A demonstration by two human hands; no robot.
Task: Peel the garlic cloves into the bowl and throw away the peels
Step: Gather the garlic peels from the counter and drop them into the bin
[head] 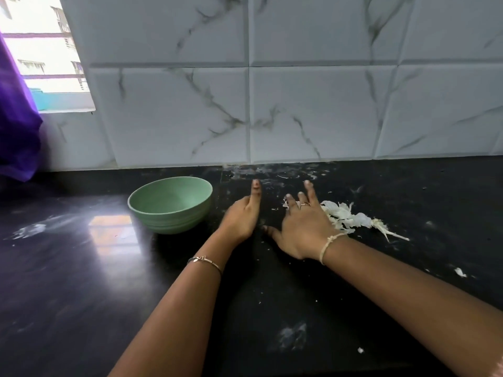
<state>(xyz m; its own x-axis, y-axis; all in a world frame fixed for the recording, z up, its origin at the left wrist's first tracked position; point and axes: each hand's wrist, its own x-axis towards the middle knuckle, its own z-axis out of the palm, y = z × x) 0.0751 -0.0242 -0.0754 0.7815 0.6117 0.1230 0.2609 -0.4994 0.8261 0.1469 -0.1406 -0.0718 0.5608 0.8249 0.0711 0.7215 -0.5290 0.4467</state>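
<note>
A pale green bowl [170,204] stands on the black counter [81,268], left of both hands; its inside is hidden from this angle. My left hand [242,216] stands on its edge just right of the bowl, fingers straight and holding nothing. My right hand [302,227] lies flat on the counter with fingers spread. It touches the left end of a heap of white garlic peels [351,217]. No garlic clove shows.
A white marble-tiled wall [299,104] rises behind the counter. A purple cloth [16,131] hangs at the far left by a window [46,53]. Small peel scraps [460,272] lie at the right, one peel bit [360,350] near the front, plus white crumbs.
</note>
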